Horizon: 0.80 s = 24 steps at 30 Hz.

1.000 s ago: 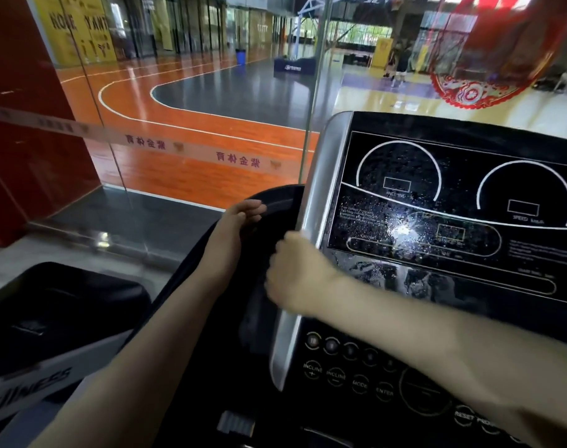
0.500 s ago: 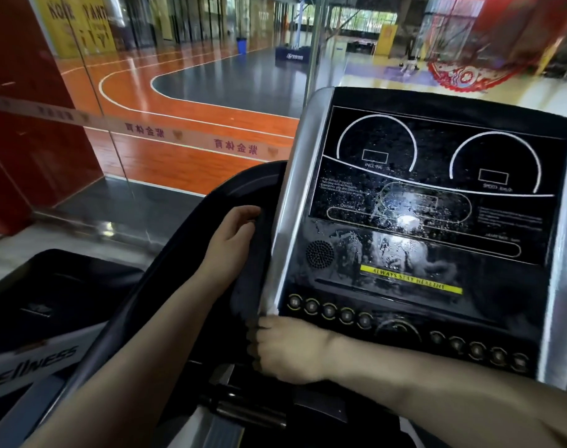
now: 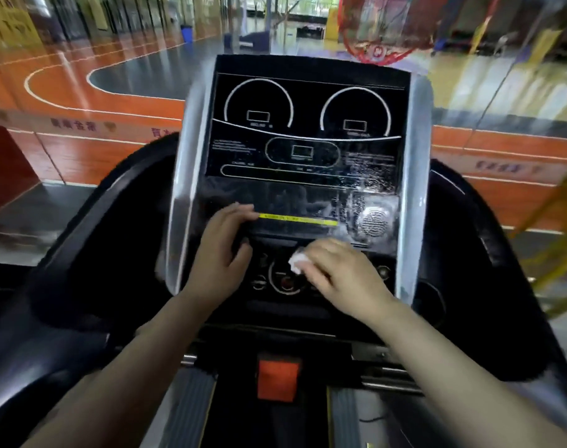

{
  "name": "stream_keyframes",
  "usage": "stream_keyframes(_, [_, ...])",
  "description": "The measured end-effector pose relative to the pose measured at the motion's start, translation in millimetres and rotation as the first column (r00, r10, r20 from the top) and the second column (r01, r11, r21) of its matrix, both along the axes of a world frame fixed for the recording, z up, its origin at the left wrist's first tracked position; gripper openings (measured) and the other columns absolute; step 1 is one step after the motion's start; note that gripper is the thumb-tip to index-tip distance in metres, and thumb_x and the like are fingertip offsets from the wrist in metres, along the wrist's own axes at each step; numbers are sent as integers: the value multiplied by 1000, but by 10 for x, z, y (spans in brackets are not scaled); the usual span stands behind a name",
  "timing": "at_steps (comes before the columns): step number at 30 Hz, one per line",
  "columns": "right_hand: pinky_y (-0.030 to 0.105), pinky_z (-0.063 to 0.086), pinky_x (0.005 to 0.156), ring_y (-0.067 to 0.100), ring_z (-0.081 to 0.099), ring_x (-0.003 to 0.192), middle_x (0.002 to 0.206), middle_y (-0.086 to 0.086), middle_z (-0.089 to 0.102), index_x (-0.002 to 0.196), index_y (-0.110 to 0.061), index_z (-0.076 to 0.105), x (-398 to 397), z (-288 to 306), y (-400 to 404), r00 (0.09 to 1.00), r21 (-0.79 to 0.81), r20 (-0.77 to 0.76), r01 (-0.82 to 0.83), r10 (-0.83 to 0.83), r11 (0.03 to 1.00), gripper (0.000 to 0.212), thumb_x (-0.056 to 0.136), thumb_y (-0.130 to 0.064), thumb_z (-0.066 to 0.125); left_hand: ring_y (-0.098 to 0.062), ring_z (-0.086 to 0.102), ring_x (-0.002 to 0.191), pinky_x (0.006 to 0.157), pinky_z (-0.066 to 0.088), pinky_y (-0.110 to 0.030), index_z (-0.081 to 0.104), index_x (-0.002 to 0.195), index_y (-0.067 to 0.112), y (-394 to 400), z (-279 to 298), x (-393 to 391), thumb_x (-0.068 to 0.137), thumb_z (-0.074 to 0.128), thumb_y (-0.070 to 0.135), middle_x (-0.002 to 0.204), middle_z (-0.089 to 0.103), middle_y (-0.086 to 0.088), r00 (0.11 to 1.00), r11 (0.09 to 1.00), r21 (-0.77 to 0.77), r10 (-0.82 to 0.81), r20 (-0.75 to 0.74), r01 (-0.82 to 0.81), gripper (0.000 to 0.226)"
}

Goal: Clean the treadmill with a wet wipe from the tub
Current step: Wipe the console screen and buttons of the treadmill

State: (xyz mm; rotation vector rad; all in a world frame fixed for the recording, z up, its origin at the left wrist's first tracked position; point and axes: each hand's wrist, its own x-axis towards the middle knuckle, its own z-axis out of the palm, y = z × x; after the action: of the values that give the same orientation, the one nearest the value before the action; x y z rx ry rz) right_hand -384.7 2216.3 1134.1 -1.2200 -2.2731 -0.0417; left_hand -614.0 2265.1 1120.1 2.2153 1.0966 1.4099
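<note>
Left hand (image 3: 222, 253), off the side rail it gripped a moment ago, now lies flat with fingers spread on the treadmill console (image 3: 304, 163); right hand (image 3: 337, 273), up from the lower edge, presses the balled wet wipe (image 3: 296, 263) onto the button row—wiping now reaches the controls.

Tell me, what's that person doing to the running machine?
The person is cleaning it. Their right hand presses a small white wet wipe against the buttons on the treadmill console. Their left hand rests flat on the left part of the panel, beside a yellow strip. Wet, soapy streaks show on the right side of the screen near the round speaker grille, so that part looks freshly wiped. The picture is a bit blurry.
</note>
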Motion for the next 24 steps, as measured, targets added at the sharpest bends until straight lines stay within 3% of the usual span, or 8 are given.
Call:
stream_keyframes(4, [30, 34, 76, 18, 50, 89, 88, -6, 53, 90, -29, 45, 621, -125, -357, 917, -80, -183, 347, -355, 935, 15, 103, -26, 39, -16, 38, 141, 117, 28, -33, 58, 128, 7, -245, -171, 553, 89, 45, 11, 139, 53, -4, 980, 989, -36, -149, -128, 146, 41])
stream_keyframes(7, [30, 37, 84, 21, 50, 94, 95, 1, 53, 102, -13, 63, 1080, -303, -546, 817, -173, -233, 499, -528, 849, 29, 98, -26, 37, -11, 34, 142, 119, 25, -29, 60, 127, 9, -379, -246, 925, 81, 45, 2, 139, 54, -3, 948, 976, -66, -217, -234, 208, 48])
stream_keyframes(9, [23, 37, 88, 22, 53, 96, 97, 1, 51, 108, -9, 70, 1339, -347, -599, 761, -198, -253, 564, -597, 802, 30, 94, -19, 45, -12, 35, 142, 119, 25, -31, 61, 126, 13, -453, -269, 1139, 72, 44, 0, 139, 55, -1, 926, 968, -97, -248, -285, 230, 59])
stream_keyframes(13, [12, 33, 85, 24, 59, 92, 101, 4, 52, 118, -4, 69, 1700, -202, -436, 733, -180, -220, 618, -644, 765, 27, 95, -9, 58, -5, 25, 145, 120, 13, -21, 58, 131, 17, -480, -289, 1443, 77, 49, 3, 143, 50, 4, 890, 957, -97, -290, -352, 274, 56])
stream_keyframes(16, [11, 31, 79, 25, 61, 94, 105, 8, 57, 110, -5, 70, 1874, -104, -136, 747, -176, -198, 610, -635, 772, 20, 92, -7, 62, 0, 18, 145, 120, 4, -20, 56, 133, 18, -385, -226, 1613, 81, 53, 4, 147, 47, 4, 883, 962, -70, -270, -384, 264, 54])
stream_keyframes(19, [17, 35, 77, 24, 60, 86, 97, 9, 58, 93, -7, 73, 1957, -33, 169, 798, -54, -91, 593, -596, 803, 9, 86, -5, 68, -14, 27, 148, 124, 6, -33, 58, 131, 17, -258, -92, 1734, 81, 44, 13, 147, 49, 2, 875, 968, 46, -202, -440, 247, 52])
stream_keyframes(21, [31, 44, 73, 28, 56, 81, 90, 9, 59, 84, -10, 73, 1957, 10, 404, 817, 48, -27, 576, -576, 816, 8, 79, -4, 71, -17, 30, 147, 124, 12, -37, 58, 132, 16, -144, 18, 1797, 83, 39, 18, 148, 48, 2, 870, 965, 76, -191, -454, 252, 53])
stream_keyframes(24, [39, 50, 63, 34, 54, 81, 92, 12, 57, 93, -5, 70, 1921, 67, 716, 825, 77, 41, 560, -564, 825, 19, 75, 2, 67, -17, 29, 146, 120, 21, -36, 56, 136, 16, 50, 126, 1880, 86, 39, 23, 151, 45, 2, 866, 964, 48, -212, -452, 261, 53])
